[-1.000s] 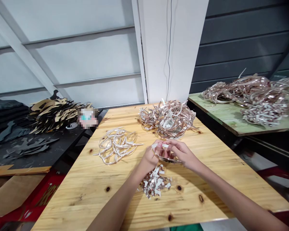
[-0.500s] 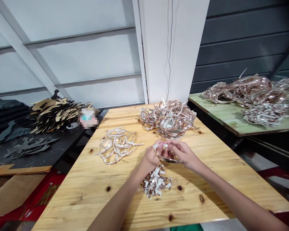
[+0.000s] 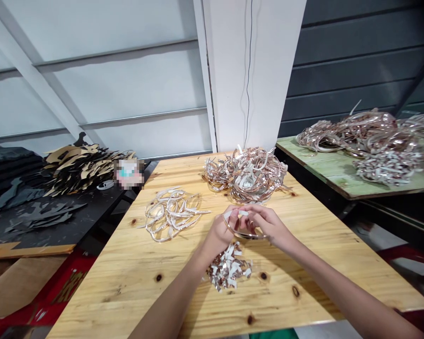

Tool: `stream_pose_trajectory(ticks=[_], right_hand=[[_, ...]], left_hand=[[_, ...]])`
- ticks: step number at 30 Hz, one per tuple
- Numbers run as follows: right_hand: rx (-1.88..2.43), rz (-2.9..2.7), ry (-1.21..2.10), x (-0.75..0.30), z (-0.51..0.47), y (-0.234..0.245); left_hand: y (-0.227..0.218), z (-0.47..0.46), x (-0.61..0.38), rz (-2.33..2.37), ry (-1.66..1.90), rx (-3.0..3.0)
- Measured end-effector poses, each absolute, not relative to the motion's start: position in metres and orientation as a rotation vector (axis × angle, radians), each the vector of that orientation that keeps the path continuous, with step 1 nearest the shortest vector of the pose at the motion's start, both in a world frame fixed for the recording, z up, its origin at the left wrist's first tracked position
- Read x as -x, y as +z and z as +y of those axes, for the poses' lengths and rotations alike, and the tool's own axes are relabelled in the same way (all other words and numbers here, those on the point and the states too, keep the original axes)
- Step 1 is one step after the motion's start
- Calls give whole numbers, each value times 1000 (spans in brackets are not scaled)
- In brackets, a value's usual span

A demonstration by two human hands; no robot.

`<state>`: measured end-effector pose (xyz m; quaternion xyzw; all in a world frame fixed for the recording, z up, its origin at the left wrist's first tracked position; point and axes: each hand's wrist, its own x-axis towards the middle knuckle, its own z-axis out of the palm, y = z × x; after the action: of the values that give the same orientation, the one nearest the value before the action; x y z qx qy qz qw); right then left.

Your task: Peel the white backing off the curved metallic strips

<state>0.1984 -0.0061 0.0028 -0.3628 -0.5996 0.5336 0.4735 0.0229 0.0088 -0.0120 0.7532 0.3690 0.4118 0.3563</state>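
Note:
My left hand (image 3: pixel 219 231) and my right hand (image 3: pixel 268 225) meet above the pine table (image 3: pixel 304 263), pinching a curved metallic strip with a white backing (image 3: pixel 245 235) that bends into a loop. Just below my left wrist lies a small heap of short cut metallic pieces (image 3: pixel 228 268). To the left of my hands is a loose pile of pale looped strips (image 3: pixel 171 214). Beyond my fingertips, a bigger tangle of copper-coloured and white strips (image 3: pixel 245 175) sits at the table's far end. My fingers hide part of the strip.
A green-painted board (image 3: pixel 314 160) to the right bears a large heap of copper-coloured strips (image 3: pixel 374 136). A dark table (image 3: pixel 56 219) to the left holds stacked black and tan cut sheets (image 3: pixel 79 169). A white pillar (image 3: pixel 250 70) rises behind the pine table.
The strip has shifted slightly between my fingers, and my hands have moved only a little. The piles on the table have not moved.

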Motion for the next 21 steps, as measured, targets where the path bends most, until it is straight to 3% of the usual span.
stream_pose_trajectory(ticks=[21], right_hand=[[850,-1572,1244,-201,-7,3]], left_hand=[[-19,13,-26,1025,1117,-1740]])
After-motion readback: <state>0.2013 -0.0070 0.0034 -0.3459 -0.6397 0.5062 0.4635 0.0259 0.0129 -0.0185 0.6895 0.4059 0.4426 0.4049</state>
